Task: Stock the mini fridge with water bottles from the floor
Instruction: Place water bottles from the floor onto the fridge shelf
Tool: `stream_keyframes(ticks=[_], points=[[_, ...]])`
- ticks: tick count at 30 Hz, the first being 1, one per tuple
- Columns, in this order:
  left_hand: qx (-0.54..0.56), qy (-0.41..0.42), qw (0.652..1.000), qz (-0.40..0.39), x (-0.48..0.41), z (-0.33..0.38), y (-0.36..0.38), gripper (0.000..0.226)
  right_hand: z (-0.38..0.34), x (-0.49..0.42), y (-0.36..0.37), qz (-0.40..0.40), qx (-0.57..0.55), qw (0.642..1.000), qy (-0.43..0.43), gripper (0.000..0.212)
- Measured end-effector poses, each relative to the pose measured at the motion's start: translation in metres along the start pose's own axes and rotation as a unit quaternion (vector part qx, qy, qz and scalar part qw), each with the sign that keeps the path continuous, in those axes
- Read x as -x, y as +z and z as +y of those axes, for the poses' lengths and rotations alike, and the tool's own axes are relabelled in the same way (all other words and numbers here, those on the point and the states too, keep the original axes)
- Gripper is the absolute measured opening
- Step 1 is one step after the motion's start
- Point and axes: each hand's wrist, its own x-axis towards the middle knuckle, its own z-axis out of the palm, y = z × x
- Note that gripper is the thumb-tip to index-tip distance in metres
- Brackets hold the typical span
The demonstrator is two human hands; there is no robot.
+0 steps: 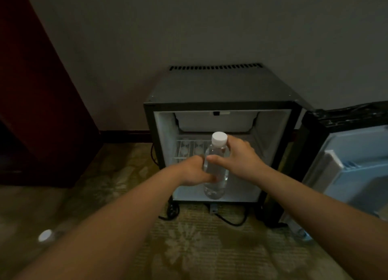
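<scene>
A clear water bottle (216,174) with a white cap is held upright in front of the open mini fridge (220,95). My left hand (192,171) grips its middle from the left. My right hand (239,159) wraps round its upper part from the right, thumb across the front. Behind the bottle, a wire shelf (189,151) inside the fridge shows several white bottle caps. Another bottle with a white cap (45,235) lies on the carpet at the lower left, partly hidden by my left forearm.
The fridge door (346,160) stands open to the right, and a bottle (299,230) lies on the floor below it. Black cables (231,222) trail on the patterned carpet under the fridge. A dark red cabinet (35,111) stands at the left.
</scene>
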Motion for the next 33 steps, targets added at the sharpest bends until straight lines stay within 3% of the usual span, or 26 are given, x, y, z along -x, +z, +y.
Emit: stream_keyframes(ticks=[6, 13, 20, 25, 29, 33], points=[[0.039, -0.036, 0.996, -0.071, -0.065, -0.042, 0.028, 0.044, 0.062, -0.015, 0.053, 0.008, -0.013, 0.997, 0.07, 0.055], [0.136, -0.091, 0.984, -0.076, -0.107, -0.085, 0.061, 0.065, 0.11, -0.027, 0.105, 0.036, -0.043, 0.989, 0.138, 0.05], [0.252, -0.092, 0.963, -0.033, -0.133, -0.107, 0.081, 0.06, 0.144, -0.041, 0.139, 0.039, -0.043, 0.987, 0.153, 0.047], [0.255, -0.108, 0.961, -0.009, -0.158, -0.126, 0.09, 0.053, 0.154, -0.06, 0.158, 0.044, -0.092, 0.98, 0.174, 0.047], [0.262, -0.113, 0.958, -0.006, -0.177, -0.135, 0.096, 0.062, 0.165, -0.078, 0.174, 0.047, -0.134, 0.968, 0.208, 0.041], [0.298, -0.125, 0.946, 0.009, -0.195, -0.134, 0.101, 0.06, 0.177, -0.094, 0.179, 0.033, -0.116, 0.963, 0.24, 0.041]])
